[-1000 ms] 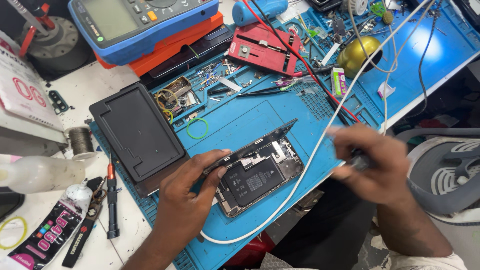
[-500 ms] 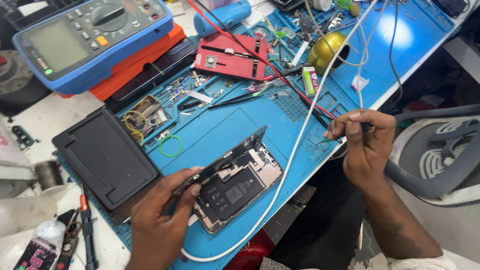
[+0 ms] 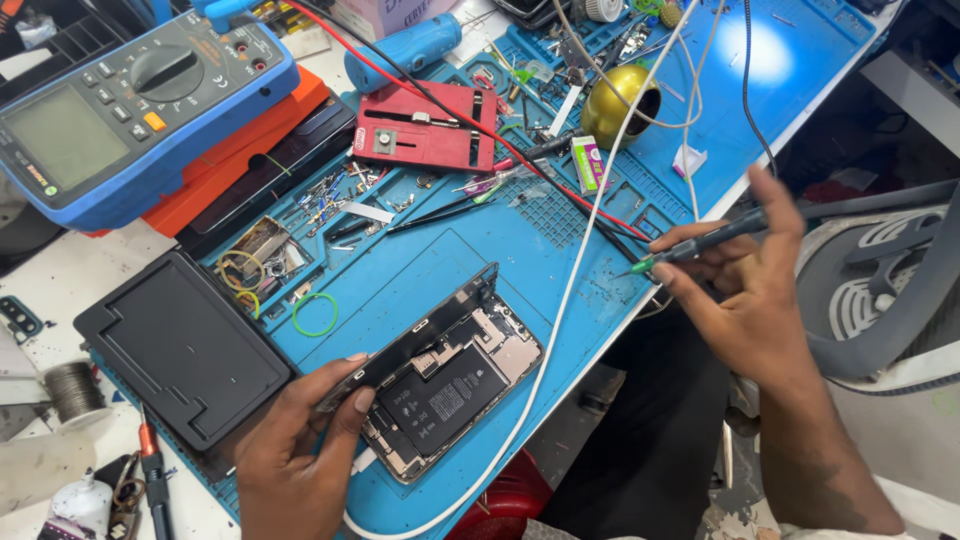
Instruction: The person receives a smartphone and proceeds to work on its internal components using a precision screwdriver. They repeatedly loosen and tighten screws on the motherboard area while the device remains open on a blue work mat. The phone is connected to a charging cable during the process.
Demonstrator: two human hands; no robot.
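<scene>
Left hand (image 3: 300, 450) pinches the opened phone (image 3: 440, 385) at lower centre, its length running up-right toward the right hand (image 3: 745, 290), which grips a screwdriver (image 3: 700, 243) well apart.

We see a white bench (image 3: 85, 275) at left w/ a blue mat (image 3: 800, 70) over it — grey chair (image 3: 890, 290) at right, lamp glare upper right.
</scene>
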